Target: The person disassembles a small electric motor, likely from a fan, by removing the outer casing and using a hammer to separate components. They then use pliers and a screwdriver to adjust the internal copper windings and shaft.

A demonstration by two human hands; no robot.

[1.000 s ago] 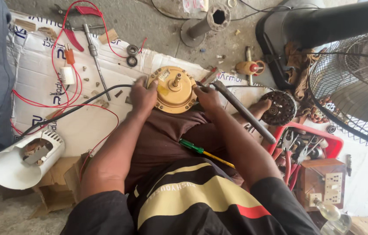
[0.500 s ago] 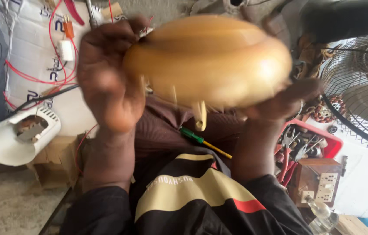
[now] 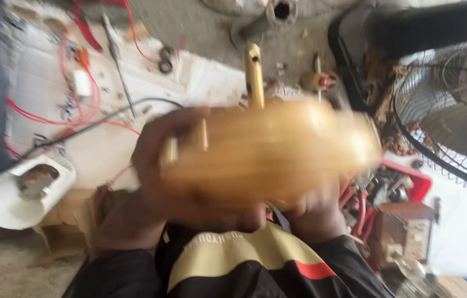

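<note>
Both hands were closed around a rounded golden-yellow housing (image 3: pixel 277 154), lifted close to the camera and blurred. The left hand (image 3: pixel 161 182) wrapped its left end, fingers curled over the near side; the right hand (image 3: pixel 313 212) cupped it from below at the right, mostly hidden behind the housing. A thin yellow shaft (image 3: pixel 254 74) stood up from the top of the housing, and two short pegs stuck out near the left hand.

Beneath and beyond the housing lay a white printed sheet (image 3: pixel 106 149) crossed by red wires (image 3: pixel 73 118) and a black cable (image 3: pixel 106 116). At the near left, a white cylindrical cover (image 3: pixel 15 193) lay tilted on its side on the sheet's edge. To the right, a red tray (image 3: pixel 410 182) held tools too blurred to tell apart, with a brownish box (image 3: pixel 410 232) just nearer. At the far right stood the black wire guard of a fan (image 3: pixel 449 121), and a grey pipe base (image 3: pixel 275 14) lay on the concrete at the far side.
</note>
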